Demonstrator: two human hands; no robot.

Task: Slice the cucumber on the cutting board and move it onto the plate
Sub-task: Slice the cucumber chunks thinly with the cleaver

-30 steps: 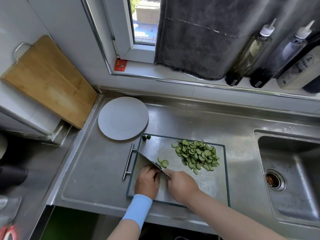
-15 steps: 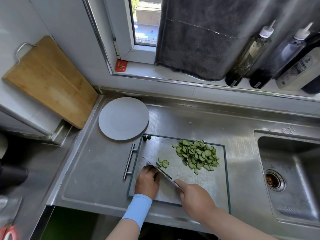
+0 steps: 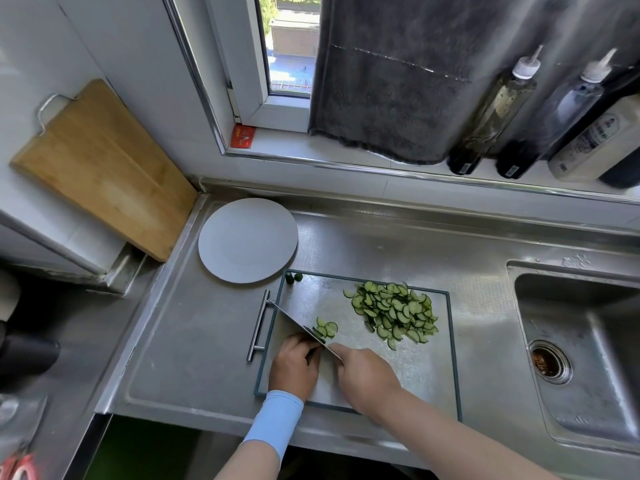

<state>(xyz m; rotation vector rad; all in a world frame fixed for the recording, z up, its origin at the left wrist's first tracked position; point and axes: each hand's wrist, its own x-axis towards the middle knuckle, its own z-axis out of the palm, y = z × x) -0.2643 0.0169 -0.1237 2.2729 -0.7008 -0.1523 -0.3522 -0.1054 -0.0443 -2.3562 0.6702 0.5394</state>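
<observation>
Slicing looks nearly done: the left hand (image 3: 294, 368) curls on a cucumber stub (image 3: 318, 336), the right hand (image 3: 367, 379) grips the knife (image 3: 294, 322), slices (image 3: 394, 313) heap beyond it, and the plate (image 3: 247, 240) beyond the left hand holds none.

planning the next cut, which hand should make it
Right. The right hand grips the knife, its blade angled over the cutting board beside the cucumber end. The left hand pins that end with curled fingers, so it is probably better used for steadying.
</observation>
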